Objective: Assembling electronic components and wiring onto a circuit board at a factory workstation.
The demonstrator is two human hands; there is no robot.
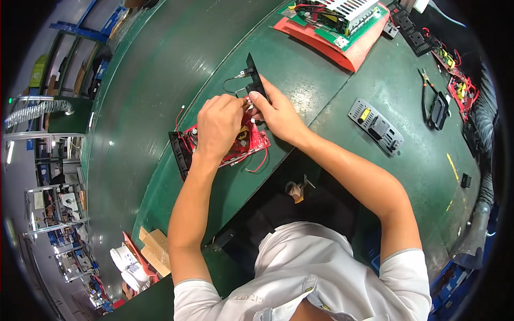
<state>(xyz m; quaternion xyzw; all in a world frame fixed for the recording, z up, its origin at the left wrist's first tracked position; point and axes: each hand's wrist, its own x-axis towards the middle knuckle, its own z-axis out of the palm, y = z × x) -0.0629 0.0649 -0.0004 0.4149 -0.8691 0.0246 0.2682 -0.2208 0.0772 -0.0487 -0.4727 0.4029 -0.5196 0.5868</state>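
Observation:
A red circuit board (261,140) with loose red wires lies on the green bench in front of me. A black end panel (180,156) stands at its left side. My right hand (282,116) is closed on another black panel (254,75), held upright above the board's far side, with a dark wire (227,85) looping from it. My left hand (218,124) reaches over the board. Its fingertips are pinched together at a red wire beside the panel, touching the right thumb. The left hand hides much of the board.
A grey socket panel (377,127) lies to the right, with pliers (425,99) and a black frame (439,111) beyond it. A red tray (316,45) bears a metal-cased power unit (348,13) at the back. Cardboard (155,251) sits at lower left.

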